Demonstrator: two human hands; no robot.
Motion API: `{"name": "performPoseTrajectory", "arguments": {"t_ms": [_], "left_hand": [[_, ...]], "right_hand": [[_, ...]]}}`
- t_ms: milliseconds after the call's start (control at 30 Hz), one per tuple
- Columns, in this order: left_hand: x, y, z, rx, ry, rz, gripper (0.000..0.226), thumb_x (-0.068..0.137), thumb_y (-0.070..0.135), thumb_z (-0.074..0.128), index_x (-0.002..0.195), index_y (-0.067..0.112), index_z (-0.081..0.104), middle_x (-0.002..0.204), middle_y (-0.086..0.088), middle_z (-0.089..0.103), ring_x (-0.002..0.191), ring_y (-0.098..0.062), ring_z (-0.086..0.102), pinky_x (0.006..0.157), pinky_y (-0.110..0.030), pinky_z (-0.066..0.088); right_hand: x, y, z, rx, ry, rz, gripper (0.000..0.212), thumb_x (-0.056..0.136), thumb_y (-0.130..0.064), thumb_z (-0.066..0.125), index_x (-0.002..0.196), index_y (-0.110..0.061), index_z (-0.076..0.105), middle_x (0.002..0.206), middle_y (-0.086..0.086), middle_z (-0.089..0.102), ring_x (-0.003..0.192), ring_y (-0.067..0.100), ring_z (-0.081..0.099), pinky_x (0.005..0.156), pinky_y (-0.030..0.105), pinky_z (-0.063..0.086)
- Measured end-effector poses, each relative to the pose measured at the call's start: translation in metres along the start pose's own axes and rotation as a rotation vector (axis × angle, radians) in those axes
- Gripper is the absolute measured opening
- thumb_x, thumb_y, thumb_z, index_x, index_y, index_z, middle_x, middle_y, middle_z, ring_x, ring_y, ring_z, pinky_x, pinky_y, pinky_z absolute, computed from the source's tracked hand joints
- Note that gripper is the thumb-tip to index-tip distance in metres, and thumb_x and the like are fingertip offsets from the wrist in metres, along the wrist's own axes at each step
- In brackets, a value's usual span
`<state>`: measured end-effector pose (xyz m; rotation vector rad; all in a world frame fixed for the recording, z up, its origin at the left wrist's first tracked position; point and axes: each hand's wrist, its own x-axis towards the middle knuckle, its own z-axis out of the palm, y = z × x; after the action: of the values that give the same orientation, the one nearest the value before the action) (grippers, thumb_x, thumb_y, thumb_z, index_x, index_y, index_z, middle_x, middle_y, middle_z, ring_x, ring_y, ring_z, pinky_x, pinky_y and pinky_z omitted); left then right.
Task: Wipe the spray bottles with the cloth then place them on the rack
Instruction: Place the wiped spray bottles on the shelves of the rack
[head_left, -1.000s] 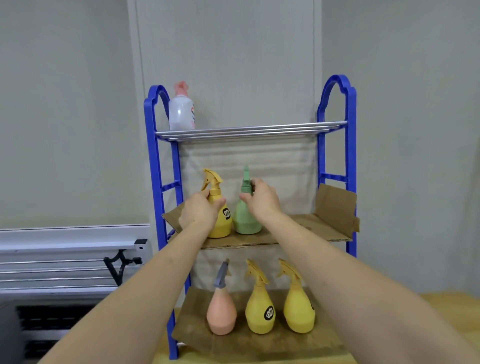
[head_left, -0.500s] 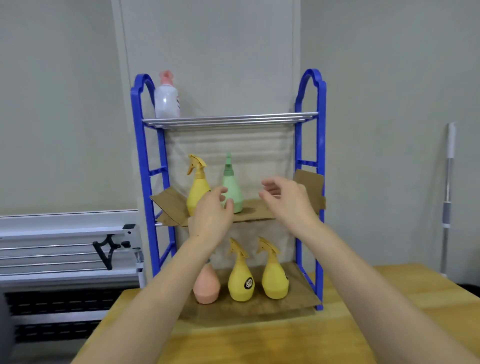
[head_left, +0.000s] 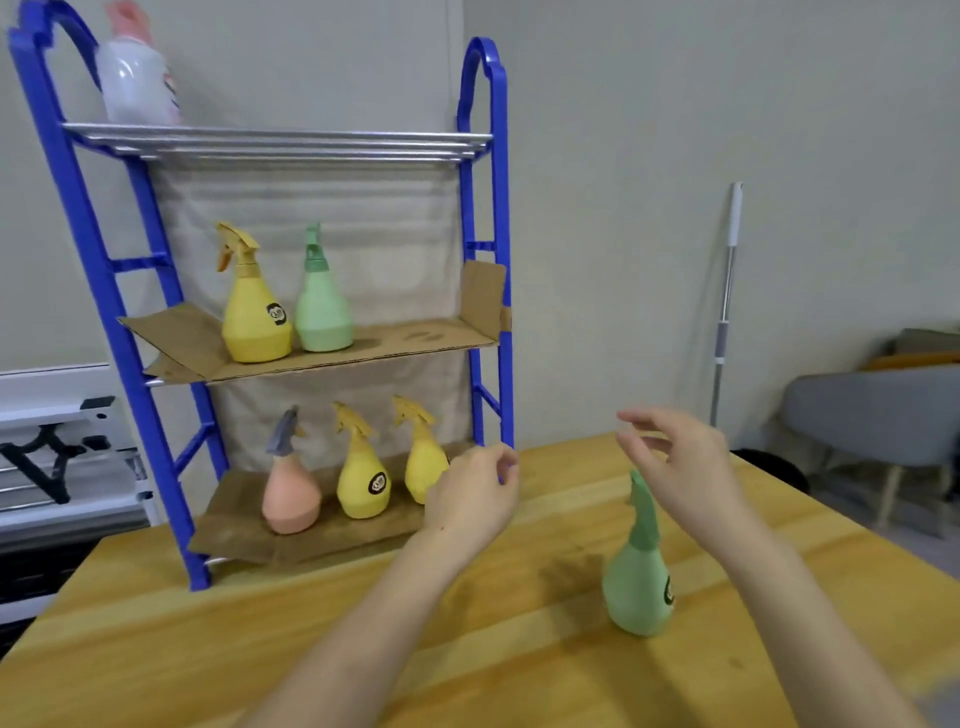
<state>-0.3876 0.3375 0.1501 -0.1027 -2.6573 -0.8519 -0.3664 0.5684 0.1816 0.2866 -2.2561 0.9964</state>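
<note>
A blue rack (head_left: 491, 260) stands at the back of the wooden table (head_left: 208, 639). Its middle shelf holds a yellow spray bottle (head_left: 254, 312) and a green spray bottle (head_left: 322, 306). On the bottom shelf stand a pink bottle (head_left: 288, 493) and two yellow bottles (head_left: 363, 478) (head_left: 423, 462). Another green spray bottle (head_left: 639, 577) stands on the table at the right. My right hand (head_left: 680, 462) hovers just above its nozzle, fingers loosely curled, holding nothing. My left hand (head_left: 472, 493) hangs empty in front of the bottom shelf. No cloth is in view.
A white bottle with a pink cap (head_left: 135, 73) stands on the top metal shelf. A mop handle (head_left: 724, 301) leans on the wall at the right. Grey chairs (head_left: 872, 415) sit beyond the table's right edge. A white frame (head_left: 52, 441) is at the left.
Both hands have left the bottles on the middle shelf and come down and right over the table. The view has swung right, so the green bottle on the table now shows.
</note>
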Motion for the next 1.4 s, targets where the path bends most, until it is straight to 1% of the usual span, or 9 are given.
{"name": "performPoseTrajectory", "arguments": {"t_ms": [167, 400, 467, 567, 633, 867, 1000, 1233, 1400], "left_hand": [[-0.008, 0.019, 0.037, 0.02, -0.089, 0.011, 0.022, 0.096, 0.038, 0.05, 0.113, 0.037, 0.065, 0.107, 0.018, 0.07, 0.108, -0.015, 0.064, 0.087, -0.036, 0.053], [-0.013, 0.027, 0.058, 0.018, -0.139, -0.008, 0.024, 0.097, 0.038, 0.049, 0.115, 0.036, 0.064, 0.107, 0.017, 0.069, 0.11, -0.016, 0.062, 0.088, -0.036, 0.051], [-0.013, 0.025, 0.057, 0.002, -0.142, -0.007, 0.026, 0.097, 0.037, 0.048, 0.119, 0.038, 0.061, 0.11, 0.017, 0.066, 0.11, -0.015, 0.061, 0.089, -0.038, 0.052], [-0.014, 0.018, 0.052, -0.001, -0.145, 0.015, 0.027, 0.097, 0.036, 0.047, 0.122, 0.04, 0.058, 0.11, 0.017, 0.063, 0.107, -0.015, 0.06, 0.088, -0.041, 0.053], [-0.014, 0.012, 0.046, 0.001, -0.131, 0.026, 0.026, 0.097, 0.035, 0.046, 0.12, 0.039, 0.058, 0.108, 0.017, 0.064, 0.105, -0.014, 0.06, 0.087, -0.04, 0.054], [-0.006, -0.003, 0.006, 0.157, -0.016, 0.118, 0.031, 0.101, 0.032, 0.045, 0.13, 0.035, 0.054, 0.123, 0.008, 0.057, 0.109, -0.02, 0.062, 0.08, -0.038, 0.052], [0.012, -0.006, -0.037, 0.246, 0.109, 0.176, 0.03, 0.103, 0.032, 0.045, 0.131, 0.035, 0.055, 0.128, 0.009, 0.057, 0.112, -0.019, 0.061, 0.081, -0.038, 0.05], [0.056, -0.023, -0.121, 0.378, 0.343, 0.272, 0.025, 0.103, 0.039, 0.045, 0.119, 0.027, 0.061, 0.114, 0.002, 0.057, 0.11, -0.023, 0.057, 0.08, -0.039, 0.052], [0.087, -0.046, -0.171, 0.438, 0.483, 0.233, 0.028, 0.101, 0.037, 0.052, 0.122, 0.023, 0.064, 0.114, 0.0, 0.059, 0.109, -0.026, 0.059, 0.076, -0.039, 0.052]], "right_hand": [[-0.028, 0.042, 0.006, -0.045, -0.104, 0.111, 0.047, 0.09, -0.044, 0.07, 0.131, -0.021, 0.065, 0.123, -0.004, 0.065, 0.108, 0.019, 0.063, 0.096, 0.044, 0.054], [-0.063, 0.077, 0.035, -0.021, -0.179, 0.267, 0.085, 0.08, -0.063, 0.073, 0.15, -0.028, 0.043, 0.137, -0.013, 0.056, 0.127, 0.01, 0.051, 0.107, 0.039, 0.047], [-0.071, 0.08, 0.043, -0.042, -0.181, 0.32, 0.077, 0.083, -0.058, 0.073, 0.148, -0.029, 0.044, 0.128, -0.015, 0.059, 0.122, 0.013, 0.051, 0.101, 0.038, 0.048], [-0.08, 0.083, 0.054, -0.095, -0.126, 0.328, 0.028, 0.089, -0.044, 0.073, 0.106, -0.027, 0.058, 0.088, -0.011, 0.064, 0.089, 0.017, 0.063, 0.07, 0.031, 0.05], [-0.086, 0.083, 0.058, -0.148, -0.095, 0.345, 0.021, 0.092, -0.043, 0.07, 0.096, -0.029, 0.055, 0.078, -0.013, 0.061, 0.075, 0.012, 0.061, 0.061, 0.031, 0.048], [-0.08, 0.061, 0.06, -0.104, 0.036, 0.256, 0.026, 0.095, -0.043, 0.066, 0.115, -0.027, 0.064, 0.083, -0.017, 0.064, 0.074, 0.015, 0.059, 0.059, 0.035, 0.045], [-0.044, 0.019, 0.058, 0.139, 0.056, 0.154, 0.019, 0.094, -0.041, 0.067, 0.11, -0.031, 0.065, 0.09, -0.013, 0.068, 0.085, 0.013, 0.064, 0.074, 0.043, 0.054], [0.031, -0.075, 0.056, 0.599, 0.01, -0.001, 0.016, 0.093, -0.019, 0.072, 0.103, -0.031, 0.069, 0.097, -0.018, 0.074, 0.094, 0.004, 0.069, 0.076, 0.014, 0.052], [0.091, -0.126, 0.069, 0.647, -0.024, -0.124, 0.015, 0.094, -0.022, 0.072, 0.108, -0.025, 0.07, 0.096, -0.012, 0.073, 0.093, 0.006, 0.068, 0.079, 0.02, 0.053]]}}
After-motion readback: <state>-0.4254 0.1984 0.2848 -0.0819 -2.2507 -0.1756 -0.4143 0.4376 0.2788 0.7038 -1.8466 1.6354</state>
